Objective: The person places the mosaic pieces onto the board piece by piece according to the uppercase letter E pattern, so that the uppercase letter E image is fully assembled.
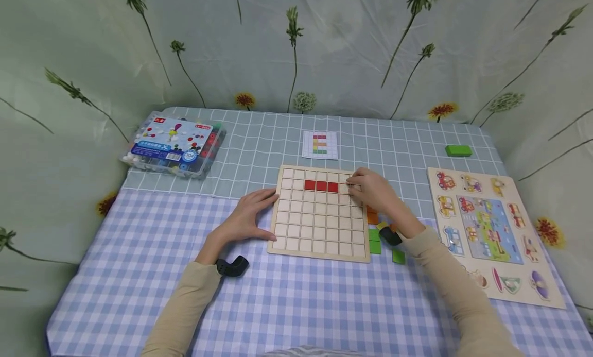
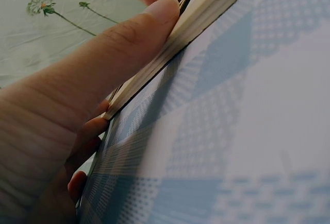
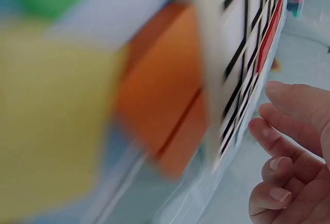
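Observation:
A wooden grid board lies on the checked cloth, with three red squares side by side in its second row. My left hand touches the board's left edge, thumb low and fingers higher up. In the left wrist view the straight thumb lies against the wooden rim. Over the upper right of the board is my right hand, its fingers loosely bent. The right wrist view shows nothing between those fingers. Orange blocks and a blurred yellow block lie beside the board.
Behind the board lies a printed card with a coloured square pattern. Green squares sit at the board's right edge. A plastic case stands back left, a vehicle puzzle lies right, and a green block rests farther back.

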Demonstrator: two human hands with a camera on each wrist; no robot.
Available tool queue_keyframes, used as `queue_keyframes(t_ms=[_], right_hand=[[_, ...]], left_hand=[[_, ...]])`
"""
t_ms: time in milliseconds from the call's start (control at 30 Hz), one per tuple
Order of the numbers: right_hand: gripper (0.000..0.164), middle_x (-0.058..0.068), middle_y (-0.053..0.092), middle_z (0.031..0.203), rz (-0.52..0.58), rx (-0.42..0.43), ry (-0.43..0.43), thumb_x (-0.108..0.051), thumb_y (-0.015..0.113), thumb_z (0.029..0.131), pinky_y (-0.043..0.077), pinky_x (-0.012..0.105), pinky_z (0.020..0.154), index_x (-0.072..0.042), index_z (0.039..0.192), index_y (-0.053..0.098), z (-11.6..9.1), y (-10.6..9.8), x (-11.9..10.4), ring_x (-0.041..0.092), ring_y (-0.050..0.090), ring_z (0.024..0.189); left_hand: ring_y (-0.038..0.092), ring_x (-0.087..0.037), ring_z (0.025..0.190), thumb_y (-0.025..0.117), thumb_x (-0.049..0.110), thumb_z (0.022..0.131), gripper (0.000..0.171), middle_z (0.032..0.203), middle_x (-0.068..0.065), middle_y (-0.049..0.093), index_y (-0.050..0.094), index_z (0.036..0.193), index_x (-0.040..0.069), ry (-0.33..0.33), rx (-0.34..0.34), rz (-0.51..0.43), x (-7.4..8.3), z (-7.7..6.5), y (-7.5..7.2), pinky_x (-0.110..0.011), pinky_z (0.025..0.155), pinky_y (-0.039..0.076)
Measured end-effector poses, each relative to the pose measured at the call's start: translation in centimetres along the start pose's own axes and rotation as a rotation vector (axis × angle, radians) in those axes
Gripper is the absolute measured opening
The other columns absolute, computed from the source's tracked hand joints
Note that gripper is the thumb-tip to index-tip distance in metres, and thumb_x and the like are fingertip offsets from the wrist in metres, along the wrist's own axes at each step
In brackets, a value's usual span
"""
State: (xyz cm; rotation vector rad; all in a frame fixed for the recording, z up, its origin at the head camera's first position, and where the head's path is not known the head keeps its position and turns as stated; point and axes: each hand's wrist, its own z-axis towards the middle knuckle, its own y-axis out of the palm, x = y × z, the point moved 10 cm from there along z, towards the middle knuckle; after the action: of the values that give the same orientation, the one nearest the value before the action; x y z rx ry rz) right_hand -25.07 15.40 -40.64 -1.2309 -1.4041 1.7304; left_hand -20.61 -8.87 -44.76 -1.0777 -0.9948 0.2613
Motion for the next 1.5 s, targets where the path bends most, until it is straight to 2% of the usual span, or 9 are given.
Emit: queue_keyframes(t_ms=[333,633,900,1167,1500], right_hand=[[0.029,0.02,0.064,0.104,-0.03,0.099,0.065,-0.012,0.064,0.087,0.052,0.043,0.073,0.002,0.112,0.067,-3.4,-1.7,4.2,0.032,0.062,0.089],[0.031,0.024,0.064,0.1,-0.038,0.113,0.186,-0.012,0.063,0.087,0.051,0.046,0.075,0.007,0.111,0.066,-5.3,-2.6,6.9,0.035,0.062,0.087],[0.031,0.024,0.064,0.099,-0.038,0.11,0.224,-0.014,0.063,0.087,0.051,0.047,0.074,0.007,0.109,0.067,-6.0,-2.5,7.6,0.035,0.062,0.086],[0.033,0.025,0.064,0.101,-0.042,0.061,0.261,-0.016,0.066,0.086,0.05,0.048,0.078,0.007,0.109,0.067,-6.3,-1.8,8.1,0.036,0.062,0.09],[0.033,0.023,0.066,0.097,-0.043,0.016,0.282,-0.015,0.068,0.082,0.05,0.046,0.075,0.007,0.107,0.068,-6.0,-1.2,8.0,0.034,0.062,0.085]], left_hand=[[0.03,-0.036,0.139,0.085,0.043,0.06,0.102,0.151,-0.016,0.035,0.039,0.143,0.006,-0.001,-0.004,-0.001,0.0,0.1,0.0,-0.06,0.108,0.024],[0.03,-0.036,0.139,0.084,0.044,0.06,0.102,0.151,-0.015,0.035,0.04,0.143,0.007,0.005,0.002,-0.008,0.1,0.1,-0.1,-0.06,0.108,0.024],[0.031,-0.037,0.138,0.084,0.047,0.06,0.102,0.15,-0.016,0.036,0.04,0.143,0.006,0.025,0.012,-0.003,0.2,0.1,-0.1,-0.06,0.107,0.025],[0.028,-0.036,0.14,0.085,0.043,0.059,0.102,0.151,-0.015,0.034,0.039,0.143,0.007,0.005,-0.001,-0.027,0.0,0.1,0.2,-0.059,0.109,0.022],[0.029,-0.035,0.14,0.082,0.053,0.06,0.104,0.151,-0.014,0.034,0.038,0.144,0.008,0.01,-0.001,-0.004,-0.2,0.0,0.2,-0.058,0.109,0.023]])
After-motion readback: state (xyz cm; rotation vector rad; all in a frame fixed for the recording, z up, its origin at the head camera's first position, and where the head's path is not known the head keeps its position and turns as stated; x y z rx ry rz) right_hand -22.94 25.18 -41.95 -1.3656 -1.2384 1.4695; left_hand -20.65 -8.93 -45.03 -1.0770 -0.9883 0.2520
